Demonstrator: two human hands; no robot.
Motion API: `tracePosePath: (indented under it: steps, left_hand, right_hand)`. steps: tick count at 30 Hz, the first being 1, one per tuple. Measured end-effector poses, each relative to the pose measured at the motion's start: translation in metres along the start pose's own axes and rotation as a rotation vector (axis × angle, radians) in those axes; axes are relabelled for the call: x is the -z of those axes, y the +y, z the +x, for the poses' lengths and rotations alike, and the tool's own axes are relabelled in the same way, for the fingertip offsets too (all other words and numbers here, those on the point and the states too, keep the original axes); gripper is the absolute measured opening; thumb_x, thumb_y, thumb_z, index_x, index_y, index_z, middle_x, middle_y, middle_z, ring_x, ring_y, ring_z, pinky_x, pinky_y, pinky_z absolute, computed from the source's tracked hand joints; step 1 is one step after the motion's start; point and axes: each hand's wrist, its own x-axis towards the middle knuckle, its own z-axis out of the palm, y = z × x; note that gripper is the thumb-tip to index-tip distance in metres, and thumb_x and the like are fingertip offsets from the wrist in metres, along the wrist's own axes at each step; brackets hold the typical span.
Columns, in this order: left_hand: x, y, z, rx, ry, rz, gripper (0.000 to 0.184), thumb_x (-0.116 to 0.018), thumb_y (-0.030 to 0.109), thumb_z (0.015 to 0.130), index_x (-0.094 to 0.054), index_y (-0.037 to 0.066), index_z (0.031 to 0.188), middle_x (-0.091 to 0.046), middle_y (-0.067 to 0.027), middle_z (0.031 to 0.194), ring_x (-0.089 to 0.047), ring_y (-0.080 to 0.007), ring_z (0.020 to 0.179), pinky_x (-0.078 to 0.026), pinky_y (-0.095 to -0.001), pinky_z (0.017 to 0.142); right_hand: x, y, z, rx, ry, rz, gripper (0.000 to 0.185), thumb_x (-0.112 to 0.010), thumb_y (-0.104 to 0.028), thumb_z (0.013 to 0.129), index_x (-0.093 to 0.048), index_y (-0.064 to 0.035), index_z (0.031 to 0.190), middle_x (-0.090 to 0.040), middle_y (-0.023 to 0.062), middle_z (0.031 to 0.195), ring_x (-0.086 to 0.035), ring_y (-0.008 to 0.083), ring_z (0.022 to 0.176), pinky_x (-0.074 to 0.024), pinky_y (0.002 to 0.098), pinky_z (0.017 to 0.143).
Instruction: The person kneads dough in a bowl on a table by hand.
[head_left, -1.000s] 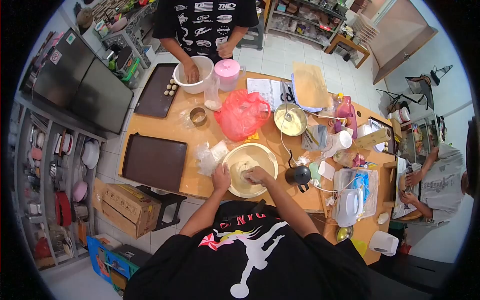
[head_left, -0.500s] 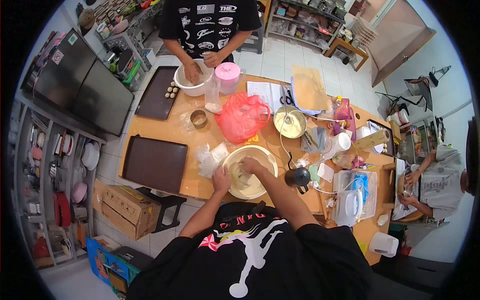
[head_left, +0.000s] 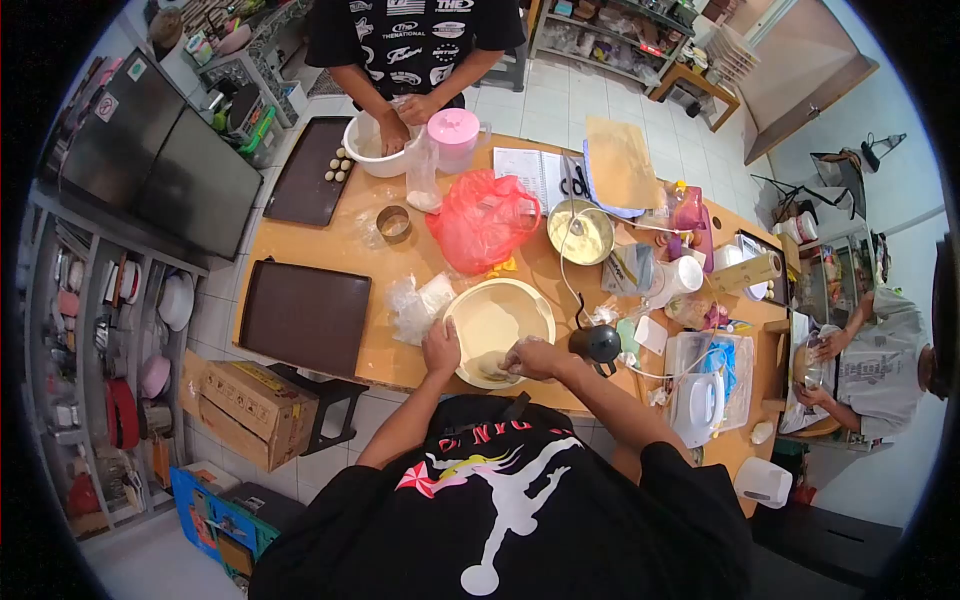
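A large cream-coloured mixing bowl [head_left: 500, 310] stands at the table's near edge in front of me. My left hand [head_left: 441, 350] grips its left rim, the thumb side against the wall. My right hand [head_left: 535, 358] is closed at the near right side of the bowl, fingers down inside it. Under those fingers lies a pale, doughy mass [head_left: 490, 366] against the near wall; whether a tool is in the hand I cannot make out. A crumpled clear plastic bag with white powder [head_left: 428, 300] lies left of the bowl, close to my left hand.
Beyond the bowl are a red plastic bag [head_left: 483, 222] and a metal bowl of pale mixture [head_left: 581, 232]. A black kettle [head_left: 597, 345] stands to the right, dark baking trays [head_left: 305, 318] to the left. A person opposite works in a white basin [head_left: 368, 140]; another sits at right.
My right hand has moved from the bowl's middle toward its near right side, and the pale mass has shifted nearer me. My left hand stays on the rim.
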Motion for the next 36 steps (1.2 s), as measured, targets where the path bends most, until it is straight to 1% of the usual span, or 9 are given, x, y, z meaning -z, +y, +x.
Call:
tracePosePath:
  steps: [4, 11, 18, 21, 25, 28, 31, 34, 36]
  left_hand:
    - [0.004, 0.004, 0.001, 0.015, -0.035, -0.012, 0.04, -0.042, 0.037, 0.1, -0.057, 0.001, 0.089, -0.063, -0.0253, 0.088, -0.058, -0.0462, 0.085, -0.043, -0.0546, 0.077]
    - [0.01, 0.008, 0.001, -0.006, -0.039, -0.026, 0.038, -0.042, 0.035, 0.1, -0.056, 0.002, 0.089, -0.063, -0.0249, 0.086, -0.057, -0.0476, 0.083, -0.042, -0.0555, 0.075]
    - [0.002, 0.003, 0.002, -0.068, 0.03, -0.061, 0.038, -0.042, 0.034, 0.099, -0.055, 0.001, 0.087, -0.062, -0.026, 0.086, -0.056, -0.0482, 0.084, -0.041, -0.0559, 0.075]
    - [0.004, -0.002, -0.001, -0.026, -0.021, -0.028, 0.038, -0.042, 0.034, 0.099, -0.056, 0.001, 0.088, -0.062, -0.0265, 0.088, -0.056, -0.048, 0.085, -0.041, -0.0558, 0.077]
    - [0.006, 0.001, 0.004, -0.01, -0.073, -0.058, 0.039, -0.042, 0.035, 0.099, -0.057, 0.0, 0.09, -0.062, -0.0265, 0.09, -0.057, -0.0475, 0.087, -0.042, -0.0551, 0.079]
    - [0.006, -0.004, 0.006, -0.013, -0.079, -0.081, 0.039, -0.042, 0.035, 0.099, -0.057, 0.0, 0.09, -0.063, -0.0264, 0.089, -0.058, -0.0471, 0.088, -0.043, -0.0545, 0.079]
    - [0.004, -0.003, 0.006, -0.033, -0.048, -0.101, 0.039, -0.042, 0.035, 0.099, -0.057, 0.001, 0.089, -0.063, -0.0265, 0.088, -0.058, -0.0471, 0.087, -0.043, -0.0546, 0.078]
    - [0.004, -0.005, 0.004, -0.035, -0.047, -0.134, 0.038, -0.043, 0.035, 0.099, -0.057, 0.001, 0.087, -0.062, -0.0268, 0.087, -0.058, -0.0475, 0.086, -0.043, -0.0553, 0.076]
    - [0.005, -0.005, 0.006, -0.043, -0.047, -0.145, 0.037, -0.044, 0.034, 0.099, -0.056, 0.001, 0.087, -0.062, -0.027, 0.087, -0.058, -0.0477, 0.085, -0.043, -0.0556, 0.075]
  right_hand:
    - [-0.034, -0.017, 0.015, -0.177, 0.319, -0.118, 0.039, -0.072, -0.023, 0.076, -0.055, -0.0074, 0.107, -0.058, 0.0172, 0.101, -0.06, 0.038, 0.094, -0.0507, 0.0465, 0.08]
    - [-0.039, -0.033, 0.04, -0.444, 0.428, -0.074, 0.062, -0.081, -0.029, 0.068, -0.046, -0.0079, 0.114, -0.049, 0.0229, 0.117, -0.051, 0.0422, 0.109, -0.0467, 0.0533, 0.087]
    - [-0.046, -0.034, 0.045, -0.378, 0.696, -0.14, 0.081, -0.079, -0.04, 0.069, -0.04, -0.0069, 0.133, -0.05, 0.025, 0.118, -0.05, 0.0448, 0.106, -0.0446, 0.0522, 0.09]
    - [-0.043, -0.033, 0.047, -0.407, 0.561, -0.002, 0.086, -0.078, -0.039, 0.069, -0.037, -0.0077, 0.137, -0.054, 0.0254, 0.114, -0.053, 0.0461, 0.103, -0.0449, 0.0519, 0.091]
    - [-0.033, -0.003, 0.063, -0.495, 0.296, 0.204, 0.079, -0.075, -0.037, 0.072, -0.041, -0.0032, 0.135, -0.061, 0.0274, 0.111, -0.06, 0.0389, 0.107, -0.0484, 0.0455, 0.091]
    - [-0.035, 0.017, 0.072, -0.544, 0.387, 0.323, 0.074, -0.073, -0.037, 0.072, -0.045, 0.0002, 0.13, -0.064, 0.0275, 0.108, -0.063, 0.0332, 0.104, -0.0498, 0.0438, 0.089]
    - [0.0, -0.01, 0.043, -0.408, 0.496, 0.91, 0.077, -0.072, -0.043, 0.073, -0.045, 0.0006, 0.131, -0.058, 0.0291, 0.119, -0.056, 0.0385, 0.115, -0.0467, 0.0428, 0.094]
    - [-0.006, -0.018, 0.04, -0.517, 0.757, 0.065, 0.078, -0.07, -0.043, 0.075, -0.042, -0.0035, 0.136, -0.046, 0.03, 0.135, -0.042, 0.0448, 0.127, -0.0412, 0.0438, 0.1]
    - [-0.011, -0.021, 0.029, -0.385, 0.713, -0.153, 0.077, -0.071, -0.039, 0.075, -0.041, -0.0076, 0.139, -0.037, 0.0301, 0.142, -0.032, 0.0501, 0.131, -0.0379, 0.0466, 0.103]
